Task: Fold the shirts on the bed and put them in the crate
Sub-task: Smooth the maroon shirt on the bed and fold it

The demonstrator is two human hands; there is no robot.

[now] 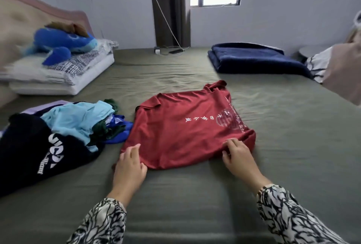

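A red shirt [181, 126] with white print lies partly folded on the olive green bed [283, 146], its collar toward the far left. My left hand [130, 167] grips the shirt's near left corner. My right hand [239, 156] pinches the near right edge, fingers curled over the fabric. Left of the red shirt sits a loose pile of unfolded shirts: a black one with white lettering [35, 152], a light blue one [78, 118], plus dark green and royal blue pieces [115, 128]. No crate is in view.
Pillows [58, 76] with a blue plush toy [64, 43] lie at the far left by the headboard. A folded navy blanket [254, 58] rests at the far right. A charger and cable [168, 50] sit at the bed's far edge. Another person's sleeve [343, 74] shows at the right.
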